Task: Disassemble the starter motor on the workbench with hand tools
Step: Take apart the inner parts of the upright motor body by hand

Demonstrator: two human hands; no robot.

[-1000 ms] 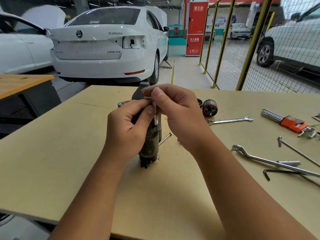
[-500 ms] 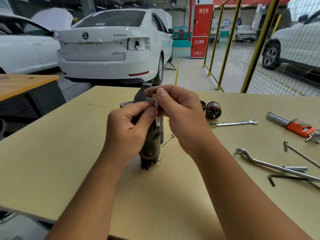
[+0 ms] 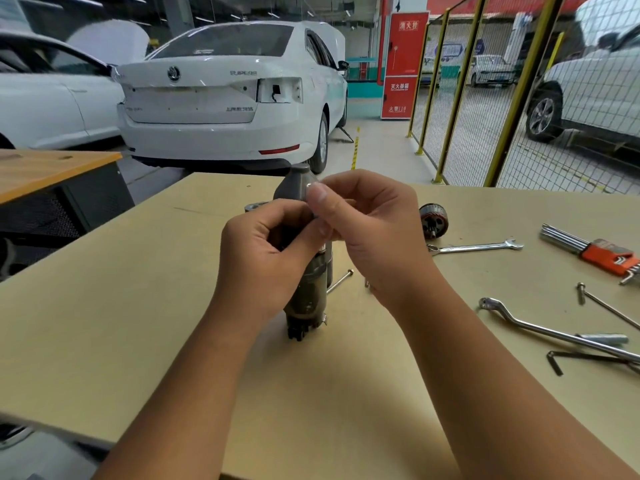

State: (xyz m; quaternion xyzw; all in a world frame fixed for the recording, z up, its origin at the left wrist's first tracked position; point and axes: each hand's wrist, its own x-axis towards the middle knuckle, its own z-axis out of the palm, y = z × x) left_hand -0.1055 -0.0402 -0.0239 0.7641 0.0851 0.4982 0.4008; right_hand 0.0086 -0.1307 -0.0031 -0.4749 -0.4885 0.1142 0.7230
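The dark grey starter motor stands upright on the tan workbench, its top hidden behind my fingers. My left hand grips the motor's upper body, thumb pressed against its side. My right hand pinches a small silver metal part at the motor's top between thumb and forefinger. A long bolt lies on the bench just behind the motor. What the pinched part is fixed to is hidden.
To the right lie a geared armature piece, an open-end spanner, an orange hex key set, a bent ring spanner, a long bolt and a black hex key. A white car is parked beyond the bench.
My right thumb and forefinger have shifted slightly up at the motor's top. The camera has drifted a little; the motor and tools stay put.
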